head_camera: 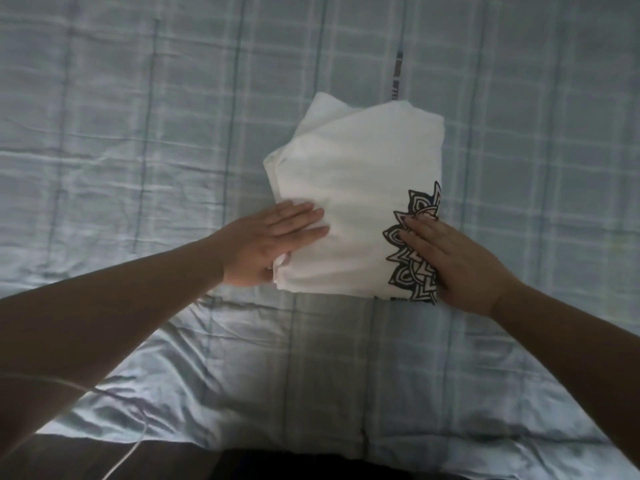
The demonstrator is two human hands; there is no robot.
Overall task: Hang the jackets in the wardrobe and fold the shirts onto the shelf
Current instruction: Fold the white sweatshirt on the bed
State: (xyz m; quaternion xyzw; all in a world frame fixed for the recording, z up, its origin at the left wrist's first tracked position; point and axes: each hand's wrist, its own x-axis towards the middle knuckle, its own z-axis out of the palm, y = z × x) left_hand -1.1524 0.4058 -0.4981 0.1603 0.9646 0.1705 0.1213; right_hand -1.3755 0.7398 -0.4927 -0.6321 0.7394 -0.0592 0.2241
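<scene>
I see the folded white T-shirt [353, 202] lying on the bed, on its pale blue checked sheet [138, 133], a little right of centre. A black mandala print [414, 251] runs along the shirt's right edge. The left hand [273, 244] lies flat on the shirt's left edge, grip apart, fingers straight and side by side. The right hand [450, 265] rests flat on the print, grip likewise apart. The 2 bare forearms [104, 306] reach in from the lower corners.

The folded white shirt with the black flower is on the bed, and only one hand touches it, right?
No, both hands touch it. In the head view the left hand rests on the left edge of the folded white shirt and the right hand lies on its black flower. It is on the bed.
</scene>
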